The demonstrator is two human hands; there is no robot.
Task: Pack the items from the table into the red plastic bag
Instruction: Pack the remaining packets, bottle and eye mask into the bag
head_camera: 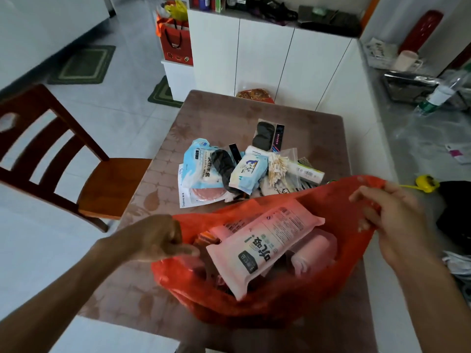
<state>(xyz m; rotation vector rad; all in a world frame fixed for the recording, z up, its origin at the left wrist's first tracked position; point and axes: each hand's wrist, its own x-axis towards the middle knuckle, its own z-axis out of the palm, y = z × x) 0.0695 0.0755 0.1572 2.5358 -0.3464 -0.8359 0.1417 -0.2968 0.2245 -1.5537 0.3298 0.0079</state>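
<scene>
The red plastic bag (293, 301) lies open at the near edge of the brown table (216, 115). My left hand (158, 238) pinches its left rim and my right hand (392, 220) grips its right rim, which holds the mouth wide. Inside lies a long pink packet (257, 248) with dark print, on top of other pink and red packs. Behind the bag sits a pile of items: a blue glove packet (197, 164), a small wipes pack (248, 174), a cotton swab bag (277, 169) and a black eye mask pack (267, 135).
A wooden chair (63, 159) stands at the table's left. White cabinets (267, 59) rise behind the table. A grey counter on the right carries a yellow tape measure (428, 183), a bottle and clutter. A red gift bag (175, 42) stands at the back.
</scene>
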